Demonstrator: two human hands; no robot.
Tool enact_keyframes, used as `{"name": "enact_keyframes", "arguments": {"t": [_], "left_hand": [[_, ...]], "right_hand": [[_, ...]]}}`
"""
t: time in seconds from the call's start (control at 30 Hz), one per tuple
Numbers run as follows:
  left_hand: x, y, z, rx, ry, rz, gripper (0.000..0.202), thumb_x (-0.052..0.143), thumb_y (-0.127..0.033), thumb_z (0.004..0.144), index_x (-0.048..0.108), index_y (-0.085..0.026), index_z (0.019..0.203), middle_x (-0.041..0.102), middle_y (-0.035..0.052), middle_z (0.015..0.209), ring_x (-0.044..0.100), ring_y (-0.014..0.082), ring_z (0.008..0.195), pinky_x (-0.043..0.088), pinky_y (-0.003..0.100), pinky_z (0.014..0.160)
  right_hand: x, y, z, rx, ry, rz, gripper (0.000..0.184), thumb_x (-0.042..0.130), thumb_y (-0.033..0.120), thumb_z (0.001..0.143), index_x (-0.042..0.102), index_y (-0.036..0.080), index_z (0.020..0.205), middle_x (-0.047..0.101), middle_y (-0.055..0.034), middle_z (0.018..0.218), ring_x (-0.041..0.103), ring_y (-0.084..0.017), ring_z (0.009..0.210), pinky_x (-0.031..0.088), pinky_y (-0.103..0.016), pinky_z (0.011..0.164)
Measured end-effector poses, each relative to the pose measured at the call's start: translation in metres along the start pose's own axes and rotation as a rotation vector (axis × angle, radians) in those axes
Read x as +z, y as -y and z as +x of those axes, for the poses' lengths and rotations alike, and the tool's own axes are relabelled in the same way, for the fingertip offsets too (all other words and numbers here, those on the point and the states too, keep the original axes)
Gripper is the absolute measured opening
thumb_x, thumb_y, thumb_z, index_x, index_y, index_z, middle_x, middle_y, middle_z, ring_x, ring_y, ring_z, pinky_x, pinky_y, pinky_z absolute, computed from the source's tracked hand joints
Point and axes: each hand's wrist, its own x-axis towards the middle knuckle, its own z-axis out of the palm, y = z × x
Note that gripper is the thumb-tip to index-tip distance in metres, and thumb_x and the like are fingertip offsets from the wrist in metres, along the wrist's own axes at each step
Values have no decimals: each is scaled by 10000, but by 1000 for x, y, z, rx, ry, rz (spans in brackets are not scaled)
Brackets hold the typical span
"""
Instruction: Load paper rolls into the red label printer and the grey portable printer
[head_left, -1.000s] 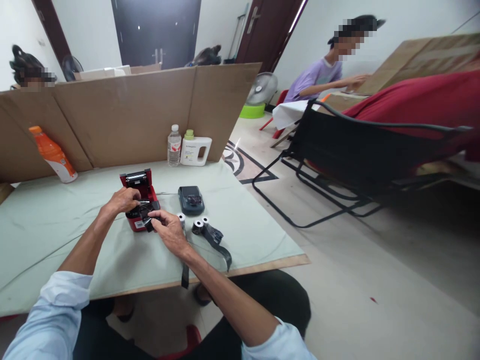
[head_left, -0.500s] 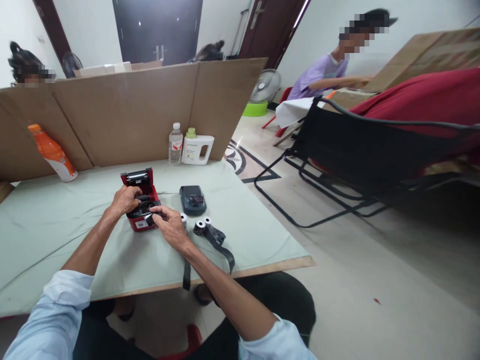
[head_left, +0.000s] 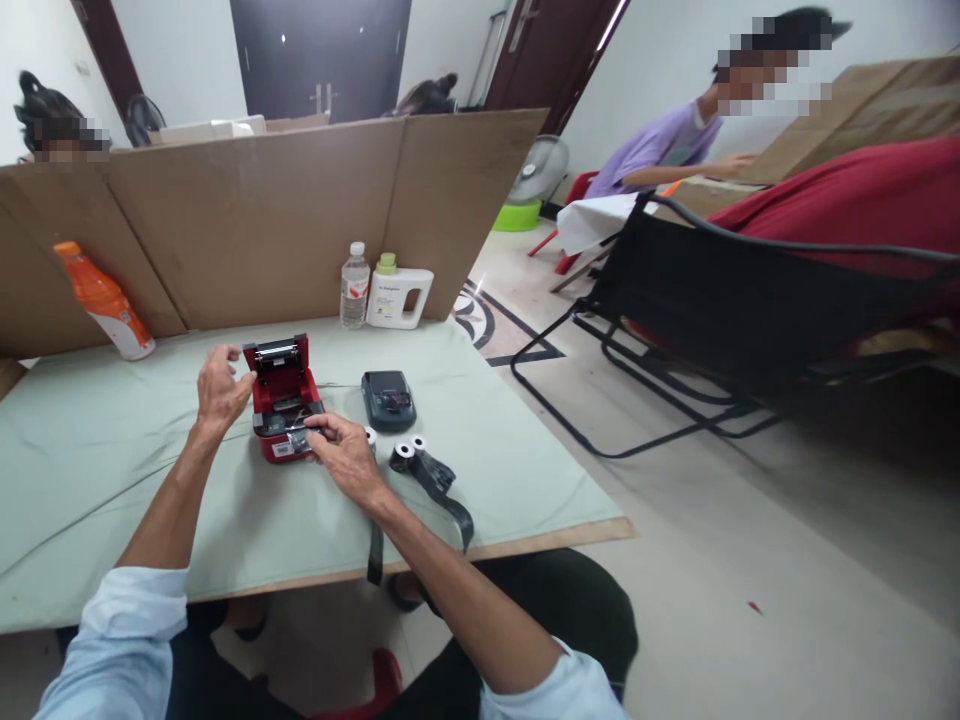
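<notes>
A small red and black printer (head_left: 281, 448) stands on the table with its lid (head_left: 277, 360) raised. My left hand (head_left: 220, 388) is beside the lid's left edge, fingers apart and holding nothing. Whether its thumb touches the lid I cannot tell. At the printer's front right, my right hand (head_left: 345, 455) pinches the end of a dark shiny strip (head_left: 300, 441) that hangs over the front edge. Several small rolls with black strips (head_left: 435, 485) lie right of that hand, one partly hidden behind it. A dark, closed second printer (head_left: 388, 400) sits behind them.
An orange bottle (head_left: 105, 300), a clear water bottle (head_left: 355, 287) and a white jug (head_left: 400, 298) stand by the cardboard screen (head_left: 285, 220). Right of the table (head_left: 540, 500) is a black folding chair (head_left: 720, 300). A person in purple (head_left: 660, 150) sits beyond it.
My left hand has come out of the printer and moved left and up beside the raised lid. My right hand stays at the printer's front with the dark strip. The view has shifted slightly.
</notes>
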Motion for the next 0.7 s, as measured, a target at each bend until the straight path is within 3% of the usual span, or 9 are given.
{"name": "enact_keyframes", "arguments": {"t": [0.1, 0.23, 0.37, 0.5, 0.7], "left_hand": [[6, 9, 14, -5, 104, -238, 720, 698, -234, 733, 530, -166, 1430, 648, 158, 1403, 701, 263, 1093, 576, 347, 821], [7, 16, 19, 54, 185, -332, 609, 651, -245, 765, 599, -151, 1364, 717, 136, 1273, 699, 271, 1153, 580, 319, 796], [-5, 15, -1, 155, 189, -326, 495, 649, -300, 801, 667, -163, 1276, 745, 109, 1219, 704, 271, 1147, 608, 356, 824], [-18, 16, -28, 254, 218, -226, 424, 649, -356, 871, 695, -207, 1265, 727, 100, 1328, 689, 273, 1205, 617, 429, 927], [-25, 28, -52, 476, 268, -108, 608, 748, -524, 865, 655, -213, 1379, 642, 157, 1478, 590, 325, 1388, 471, 557, 1179]], "right_hand": [[-2, -5, -3, 3, 19, -12, 301, 705, 391, 740, 718, 193, 967, 687, 11, 700, 650, -147, 574, 556, -283, 572], [-3, -14, -4, 3, 44, -16, 287, 727, 410, 766, 720, 190, 950, 667, 15, 660, 658, -147, 566, 525, -263, 553], [-2, -20, -4, -2, 47, 12, 282, 734, 407, 764, 722, 191, 945, 675, 12, 665, 657, -148, 575, 518, -260, 554], [-2, -19, -4, 5, 43, 37, 269, 735, 390, 749, 725, 201, 941, 688, 14, 666, 651, -146, 574, 510, -259, 553], [-2, -12, -7, 15, 43, 37, 278, 704, 377, 733, 725, 197, 944, 687, 12, 665, 653, -145, 580, 513, -265, 572]]}}
